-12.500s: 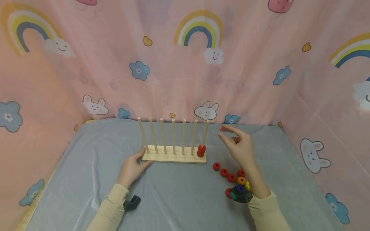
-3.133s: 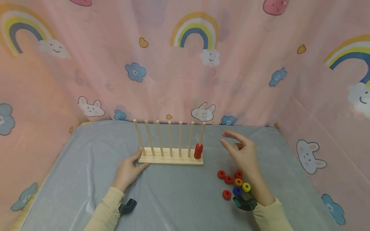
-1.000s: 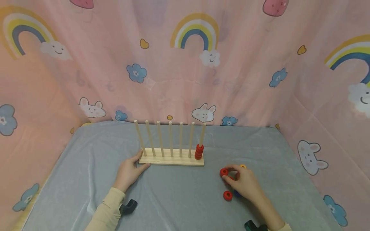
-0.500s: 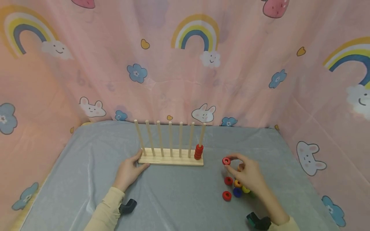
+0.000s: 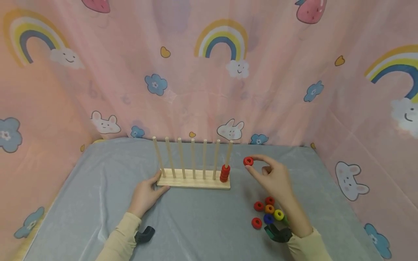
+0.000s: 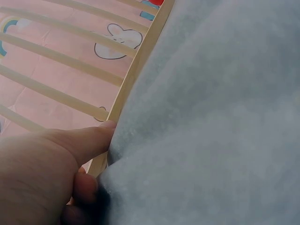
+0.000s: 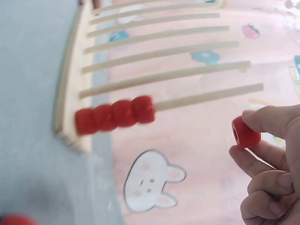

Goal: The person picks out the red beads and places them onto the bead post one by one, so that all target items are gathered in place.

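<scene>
A pale wooden peg stand (image 5: 196,183) with several upright pegs is on the cloth. On its rightmost peg sits a stack of red beads (image 5: 224,173), also seen close in the right wrist view. My left hand (image 5: 145,194) grips the stand's left end, thumb along the front edge and fingers round the side. My right hand (image 5: 273,178) pinches a red bead (image 5: 248,161) between thumb and fingertips, raised to the right of the rightmost peg. In the right wrist view this bead (image 7: 246,132) is apart from the peg's tip, its hole facing the peg side.
Loose beads lie below my right hand: several red, one orange (image 5: 269,209), one yellow (image 5: 279,215), one blue (image 5: 268,218) and a green piece (image 5: 285,220) partly hidden by the wrist. Grey cloth (image 5: 202,224) covers the table; a pink patterned curtain (image 5: 183,108) hangs behind.
The right hand, empty earlier beside the peg, went down to the loose beads, pinched a red one and lifted it up towards the stand. The red stack has grown since the oldest frame.
</scene>
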`<state>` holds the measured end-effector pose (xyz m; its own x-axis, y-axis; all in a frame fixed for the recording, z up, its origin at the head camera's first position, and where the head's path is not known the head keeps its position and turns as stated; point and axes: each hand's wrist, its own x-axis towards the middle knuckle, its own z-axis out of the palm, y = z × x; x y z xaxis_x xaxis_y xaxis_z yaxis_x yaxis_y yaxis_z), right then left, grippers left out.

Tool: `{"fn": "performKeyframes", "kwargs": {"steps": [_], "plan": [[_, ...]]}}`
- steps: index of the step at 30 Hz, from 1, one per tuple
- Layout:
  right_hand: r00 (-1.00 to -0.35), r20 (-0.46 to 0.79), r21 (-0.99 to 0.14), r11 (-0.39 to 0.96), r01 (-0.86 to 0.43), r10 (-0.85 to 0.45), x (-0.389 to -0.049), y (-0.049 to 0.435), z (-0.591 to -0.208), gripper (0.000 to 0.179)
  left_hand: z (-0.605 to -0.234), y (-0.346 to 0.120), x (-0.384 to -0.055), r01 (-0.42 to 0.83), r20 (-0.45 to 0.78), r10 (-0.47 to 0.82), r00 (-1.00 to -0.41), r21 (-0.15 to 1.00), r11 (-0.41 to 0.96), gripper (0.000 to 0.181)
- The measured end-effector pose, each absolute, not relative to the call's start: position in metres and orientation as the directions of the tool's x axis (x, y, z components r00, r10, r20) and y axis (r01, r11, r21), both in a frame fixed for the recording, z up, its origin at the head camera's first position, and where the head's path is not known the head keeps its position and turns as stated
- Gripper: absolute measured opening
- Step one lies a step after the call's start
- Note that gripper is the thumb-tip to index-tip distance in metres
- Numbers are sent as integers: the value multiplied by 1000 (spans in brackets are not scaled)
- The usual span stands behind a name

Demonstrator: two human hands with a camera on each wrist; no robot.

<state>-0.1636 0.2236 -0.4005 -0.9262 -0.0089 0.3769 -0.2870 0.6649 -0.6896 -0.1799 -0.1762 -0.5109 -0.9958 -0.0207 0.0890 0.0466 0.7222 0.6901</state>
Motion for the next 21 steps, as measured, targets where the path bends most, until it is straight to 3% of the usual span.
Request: {"fn": "performKeyframes", "kwargs": {"steps": [21], "plan": [[-846, 520, -834, 283, -473, 119, -188, 176, -372, 34, -510, -176, -180, 44, 93, -27, -995, 686, 726, 74]]}}
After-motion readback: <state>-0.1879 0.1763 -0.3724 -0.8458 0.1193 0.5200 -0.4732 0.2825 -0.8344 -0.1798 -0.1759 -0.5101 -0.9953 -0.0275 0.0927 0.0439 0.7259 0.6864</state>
